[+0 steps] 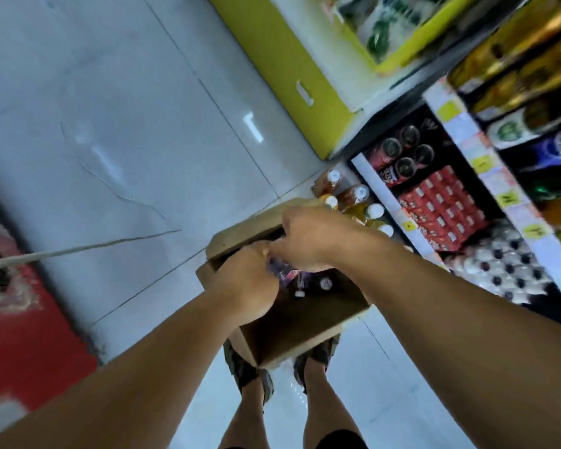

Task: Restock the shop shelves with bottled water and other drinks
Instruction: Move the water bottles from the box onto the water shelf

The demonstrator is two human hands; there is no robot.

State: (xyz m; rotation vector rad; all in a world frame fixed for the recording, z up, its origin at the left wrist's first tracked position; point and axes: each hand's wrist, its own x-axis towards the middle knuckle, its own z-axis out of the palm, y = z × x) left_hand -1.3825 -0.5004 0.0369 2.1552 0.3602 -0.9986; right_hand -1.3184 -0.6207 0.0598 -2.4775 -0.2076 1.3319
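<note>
An open brown cardboard box [308, 332] stands on the floor in front of my feet. Both my hands reach into it. My left hand [250, 283] and my right hand [308, 238] are curled together round purple-labelled drink bottles [284, 270] at the box's far side. White bottle caps [325, 283] show deeper inside. Just beyond the box, amber drink bottles with white caps [353, 196] stand on the floor beside the lowest shelf [386, 196].
The shelf on the right holds dark cans [402, 153], red cartons [441, 205] and white-capped bottle packs [502, 270]. A yellow carton [292, 76] lies on the grey tiled floor further off. A red mat [30, 345] lies at the left.
</note>
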